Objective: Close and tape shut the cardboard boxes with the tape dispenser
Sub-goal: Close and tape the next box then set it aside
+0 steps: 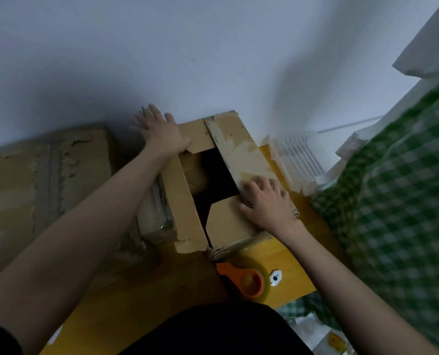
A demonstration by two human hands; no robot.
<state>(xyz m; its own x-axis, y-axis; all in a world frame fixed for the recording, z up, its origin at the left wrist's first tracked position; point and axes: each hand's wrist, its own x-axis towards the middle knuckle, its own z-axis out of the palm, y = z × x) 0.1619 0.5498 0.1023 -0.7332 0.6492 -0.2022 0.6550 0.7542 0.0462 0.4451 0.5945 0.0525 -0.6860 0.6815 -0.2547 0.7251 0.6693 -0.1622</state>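
Nearest us, the tape dispenser (251,281) lies just behind our right hand (267,203), which like the left hand (162,131) presses flat-fingered on the box (185,201) flaps.

A green checked cloth (397,190) hangs at three o'clock, a clear ribbed plastic tray (299,156) beside it on the yellow worktop (290,267); a pale wall (187,52) fills twelve o'clock.

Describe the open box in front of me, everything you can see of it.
The box is brown cardboard, worn, with old tape residue on its flaps. It sits on the yellow table against the wall, top partly open with a dark gap in the middle. The left hand lies flat on the far left flap; the right hand presses the right flap down. A near flap is folded in. The tape dispenser lies just in front.
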